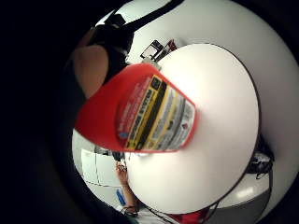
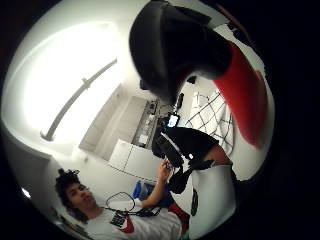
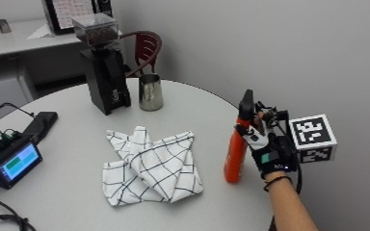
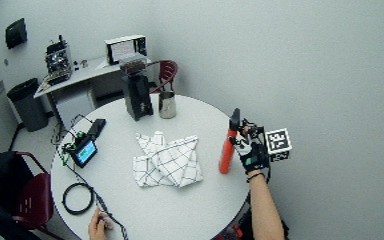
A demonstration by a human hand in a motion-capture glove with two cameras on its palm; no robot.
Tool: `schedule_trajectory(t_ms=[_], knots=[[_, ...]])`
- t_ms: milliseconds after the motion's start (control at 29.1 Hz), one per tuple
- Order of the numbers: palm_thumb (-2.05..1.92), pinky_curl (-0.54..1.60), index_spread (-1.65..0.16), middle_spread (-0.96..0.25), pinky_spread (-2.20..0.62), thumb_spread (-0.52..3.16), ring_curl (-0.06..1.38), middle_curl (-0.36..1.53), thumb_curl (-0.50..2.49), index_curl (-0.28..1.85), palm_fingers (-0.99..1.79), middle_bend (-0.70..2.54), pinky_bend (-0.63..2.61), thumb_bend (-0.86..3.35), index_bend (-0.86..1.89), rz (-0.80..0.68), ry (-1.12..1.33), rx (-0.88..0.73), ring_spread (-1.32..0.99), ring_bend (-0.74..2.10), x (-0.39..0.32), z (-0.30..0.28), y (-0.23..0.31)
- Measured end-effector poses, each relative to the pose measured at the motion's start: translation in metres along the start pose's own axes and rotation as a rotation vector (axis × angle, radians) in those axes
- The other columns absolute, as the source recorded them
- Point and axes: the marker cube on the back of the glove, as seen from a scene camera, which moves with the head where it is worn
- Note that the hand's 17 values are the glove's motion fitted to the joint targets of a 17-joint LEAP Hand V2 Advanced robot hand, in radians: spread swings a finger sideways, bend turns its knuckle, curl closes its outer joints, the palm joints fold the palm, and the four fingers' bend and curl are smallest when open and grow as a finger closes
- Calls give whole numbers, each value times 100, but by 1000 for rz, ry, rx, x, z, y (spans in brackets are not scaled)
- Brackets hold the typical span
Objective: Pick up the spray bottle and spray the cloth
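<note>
One red spray bottle (image 3: 235, 156), slim plastic cylinder with a black trigger head, stands upright near the round white table's (image 3: 63, 192) edge. Gloved right hand (image 3: 262, 139) wraps the bottle's neck, fingers curled round it. Its glossy printed label (image 1: 159, 116) fills the little-finger palm view. Cloth (image 3: 151, 166), white with a thin black grid, lies crumpled mid-table, apart from the bottle. Steel cup (image 3: 150, 92) stands beside a black grinder (image 3: 103, 67).

Outside views overlook the table (image 3: 76, 192); palm cameras seemingly hug the bottle (image 1: 140, 112).
</note>
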Motion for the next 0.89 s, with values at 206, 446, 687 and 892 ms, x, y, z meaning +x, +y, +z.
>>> schedule_trajectory(t_ms=[206,446,687,892], knots=[[62,39,-36,1,21,103,34,38,30,13,49,29,49,-2,3,34,-65,-32,4,33,17,5,-7],[64,36,-36,-1,22,101,36,40,31,10,53,42,38,-1,2,5,-102,-55,2,46,21,14,-12],[84,30,-36,-7,20,101,42,46,37,3,79,65,18,6,-5,3,-107,1,-8,75,13,20,-12],[93,32,-36,-11,15,90,46,48,44,1,89,71,23,6,-2,-7,-91,6,-12,84,16,23,-6]])
